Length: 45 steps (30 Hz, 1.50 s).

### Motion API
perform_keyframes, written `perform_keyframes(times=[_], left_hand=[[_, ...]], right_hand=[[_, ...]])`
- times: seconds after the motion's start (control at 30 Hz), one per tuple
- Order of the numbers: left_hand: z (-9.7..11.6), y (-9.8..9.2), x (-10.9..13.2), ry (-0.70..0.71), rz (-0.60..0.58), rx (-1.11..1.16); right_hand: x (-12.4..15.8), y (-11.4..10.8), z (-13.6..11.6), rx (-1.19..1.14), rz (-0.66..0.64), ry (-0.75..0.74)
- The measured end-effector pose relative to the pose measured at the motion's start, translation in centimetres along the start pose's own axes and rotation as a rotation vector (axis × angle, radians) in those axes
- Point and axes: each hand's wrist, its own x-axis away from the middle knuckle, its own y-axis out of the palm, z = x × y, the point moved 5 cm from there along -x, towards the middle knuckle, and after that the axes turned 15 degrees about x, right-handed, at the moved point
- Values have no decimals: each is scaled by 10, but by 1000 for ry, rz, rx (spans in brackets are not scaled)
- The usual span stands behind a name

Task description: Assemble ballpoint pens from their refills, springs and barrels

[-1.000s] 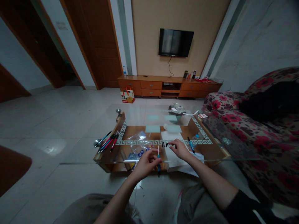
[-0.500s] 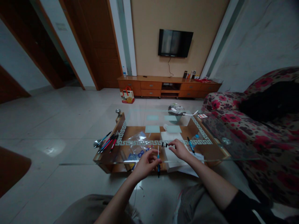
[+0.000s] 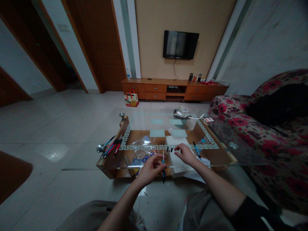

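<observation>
My left hand point(image 3: 153, 166) is closed around a blue pen point(image 3: 163, 168), held upright over the near edge of the glass table, its thin pale refill tip pointing away from me. Beyond the pen, two small black pieces point(image 3: 169, 149) lie on the glass. My right hand point(image 3: 184, 154) is just right of these pieces, its thumb and fingertips close together; whether something tiny sits between them I cannot make out. Another blue pen point(image 3: 196, 150) lies on the glass to the right of that hand.
Several blue, red and black pens point(image 3: 112, 147) lie in a heap at the table's left. Beneath the glass top point(image 3: 144, 166) are a white box point(image 3: 176, 160) and a clear plastic bag point(image 3: 141, 144). A flowered sofa point(image 3: 237, 115) stands on the right.
Almost nothing differs. My right hand has shifted very slightly to the right; my left hand keeps the pen in the same place.
</observation>
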Motion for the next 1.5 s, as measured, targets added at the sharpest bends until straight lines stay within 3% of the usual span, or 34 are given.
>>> perform_keyframes(times=[0.2,0.33,0.43,0.6,1.0,1.5], left_hand=[[-1,-1,0,-4,3,5],[-1,0,1,-28,-8,0],[1,2,1,-25,-15,-22],[1,5,1,-35,-36,-47],[-4,2,2,-23,-33,-126],[-3,4,2,-38,-31,-132]], right_hand=[[-2,1,4,-105,4,101],[-5,-2,9,-384,76,259],[-6,-7,-1,-622,110,289],[-2,-11,-28,-808,26,302],[5,-22,-60,-755,0,139],[6,-26,-65,-679,-42,115]])
